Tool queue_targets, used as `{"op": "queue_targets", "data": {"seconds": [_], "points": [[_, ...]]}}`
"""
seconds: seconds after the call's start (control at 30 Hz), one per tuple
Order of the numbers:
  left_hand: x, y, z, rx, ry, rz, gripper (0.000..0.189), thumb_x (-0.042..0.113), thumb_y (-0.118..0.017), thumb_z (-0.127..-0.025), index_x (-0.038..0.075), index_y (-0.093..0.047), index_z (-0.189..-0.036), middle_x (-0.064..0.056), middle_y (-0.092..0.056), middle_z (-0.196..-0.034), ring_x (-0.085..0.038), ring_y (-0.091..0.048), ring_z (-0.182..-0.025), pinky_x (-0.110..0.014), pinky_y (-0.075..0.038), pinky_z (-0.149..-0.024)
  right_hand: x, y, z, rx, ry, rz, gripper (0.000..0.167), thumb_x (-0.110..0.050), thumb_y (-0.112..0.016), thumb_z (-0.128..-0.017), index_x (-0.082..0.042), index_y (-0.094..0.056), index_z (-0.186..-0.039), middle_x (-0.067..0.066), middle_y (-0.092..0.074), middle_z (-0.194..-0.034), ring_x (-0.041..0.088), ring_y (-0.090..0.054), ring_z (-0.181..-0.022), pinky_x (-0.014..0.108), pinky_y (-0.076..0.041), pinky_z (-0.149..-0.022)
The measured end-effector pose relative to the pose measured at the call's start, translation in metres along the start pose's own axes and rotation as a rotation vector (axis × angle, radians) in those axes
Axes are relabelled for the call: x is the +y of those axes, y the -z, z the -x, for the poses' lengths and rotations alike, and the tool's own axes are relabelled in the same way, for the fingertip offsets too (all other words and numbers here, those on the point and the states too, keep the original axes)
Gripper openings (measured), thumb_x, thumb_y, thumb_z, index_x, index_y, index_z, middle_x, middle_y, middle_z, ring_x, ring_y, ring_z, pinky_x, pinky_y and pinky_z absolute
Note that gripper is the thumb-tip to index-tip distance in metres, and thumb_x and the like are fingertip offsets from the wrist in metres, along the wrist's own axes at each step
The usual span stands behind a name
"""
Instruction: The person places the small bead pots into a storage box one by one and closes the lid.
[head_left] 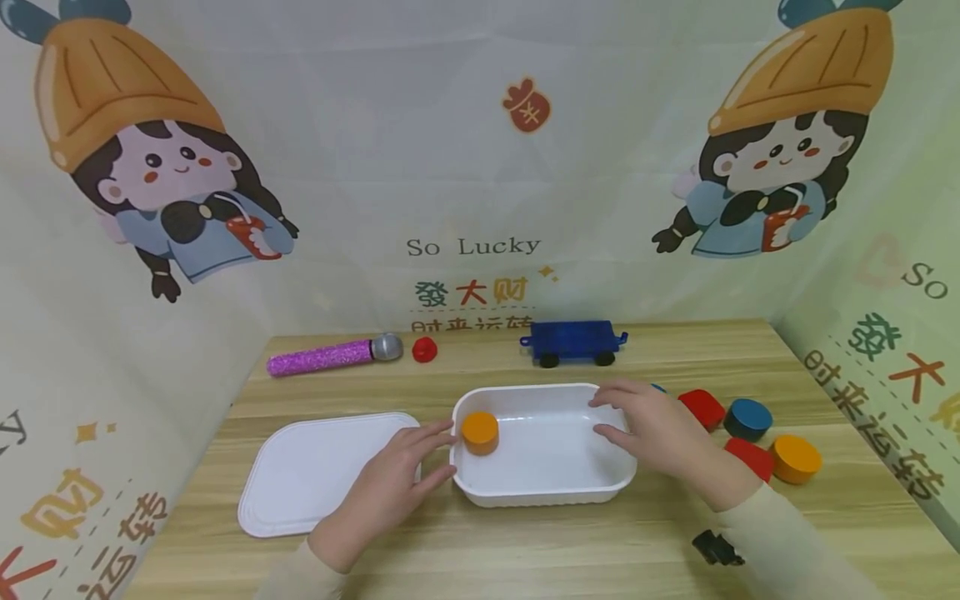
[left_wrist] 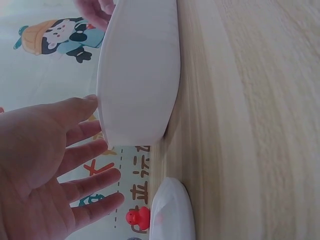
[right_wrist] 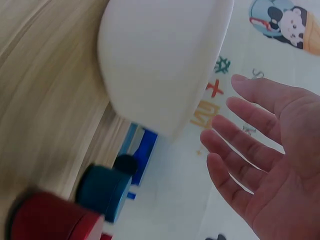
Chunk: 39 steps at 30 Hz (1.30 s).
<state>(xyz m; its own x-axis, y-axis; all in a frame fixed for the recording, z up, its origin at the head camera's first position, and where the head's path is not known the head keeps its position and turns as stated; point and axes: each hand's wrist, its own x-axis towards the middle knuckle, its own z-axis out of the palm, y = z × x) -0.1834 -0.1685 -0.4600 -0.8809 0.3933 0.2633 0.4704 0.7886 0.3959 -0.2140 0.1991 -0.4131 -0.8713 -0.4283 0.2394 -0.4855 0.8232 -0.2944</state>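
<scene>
A white rectangular container point(head_left: 547, 492) stands on the wooden table, with an orange round block point(head_left: 480, 433) inside at its left end. My left hand point(head_left: 397, 475) is at the container's left end, fingers extended and fingertips right at the rim. In the left wrist view, the left hand point(left_wrist: 45, 165) shows its palm, with the thumb tip at the container's edge point(left_wrist: 137, 75). Over the container's right end reaches my right hand point(head_left: 652, 425), its fingers relaxed. The right wrist view shows the right hand point(right_wrist: 260, 150) holding nothing, beside the container wall point(right_wrist: 160, 60).
Left of the container lies a white lid point(head_left: 315, 467). Behind are a purple glitter microphone point(head_left: 322, 358), a red rubber duck point(head_left: 424, 349) and a blue toy wagon point(head_left: 573, 342). Red, blue point(head_left: 747, 419) and orange point(head_left: 797, 459) blocks cluster at right, near a small black object point(head_left: 716, 547).
</scene>
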Motion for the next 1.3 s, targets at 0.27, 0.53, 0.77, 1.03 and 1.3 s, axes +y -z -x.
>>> {"op": "queue_targets", "data": {"seconds": [0.27,0.53,0.77,1.03,1.3], "points": [[0.000,0.000,0.000,0.002,-0.002,0.003,0.040,0.030,-0.077,-0.093,0.013,-0.071,-0.129,-0.004,-0.060,-0.150,-0.028,-0.059,-0.132,-0.049,-0.053,-0.109,0.035,0.017,0.025,0.062,-0.051,-0.046,0.027,-0.023,-0.080,-0.092,-0.011,-0.076,-0.116,0.013,-0.071,-0.127,0.031,-0.071,-0.105,0.051,-0.063,-0.089],[-0.002,-0.002,0.001,0.015,0.006,0.002,0.041,0.030,-0.077,-0.093,0.014,-0.071,-0.131,-0.002,-0.060,-0.150,-0.027,-0.059,-0.132,-0.049,-0.054,-0.108,0.061,0.022,0.046,0.053,-0.072,0.002,0.026,-0.017,-0.082,-0.089,-0.007,-0.076,-0.112,0.014,-0.071,-0.119,0.033,-0.069,-0.104,0.054,-0.062,-0.090],[-0.001,-0.003,0.001,0.009,0.005,0.001,0.041,0.031,-0.077,-0.094,0.015,-0.070,-0.131,-0.002,-0.059,-0.151,-0.026,-0.058,-0.132,-0.048,-0.052,-0.110,0.075,0.021,0.070,0.037,-0.077,0.032,0.027,-0.018,-0.087,-0.083,-0.007,-0.076,-0.105,0.006,-0.073,-0.107,0.025,-0.068,-0.093,0.044,-0.063,-0.080],[0.000,-0.003,0.002,0.017,-0.009,0.004,0.041,0.029,-0.077,-0.093,0.013,-0.070,-0.131,-0.003,-0.060,-0.150,-0.028,-0.058,-0.133,-0.050,-0.051,-0.112,0.088,0.019,0.085,-0.015,-0.064,0.003,0.034,-0.022,-0.090,-0.080,-0.011,-0.076,-0.109,0.012,-0.071,-0.118,0.028,-0.069,-0.099,0.045,-0.065,-0.081],[0.000,-0.004,0.002,0.018,-0.010,0.006,0.042,0.028,-0.077,-0.093,0.012,-0.070,-0.131,-0.005,-0.060,-0.150,-0.029,-0.057,-0.133,-0.050,-0.051,-0.111,0.091,0.015,0.088,-0.066,-0.060,-0.033,0.035,-0.022,-0.091,-0.078,-0.016,-0.077,-0.109,0.014,-0.071,-0.125,0.034,-0.069,-0.105,0.052,-0.064,-0.083]]}}
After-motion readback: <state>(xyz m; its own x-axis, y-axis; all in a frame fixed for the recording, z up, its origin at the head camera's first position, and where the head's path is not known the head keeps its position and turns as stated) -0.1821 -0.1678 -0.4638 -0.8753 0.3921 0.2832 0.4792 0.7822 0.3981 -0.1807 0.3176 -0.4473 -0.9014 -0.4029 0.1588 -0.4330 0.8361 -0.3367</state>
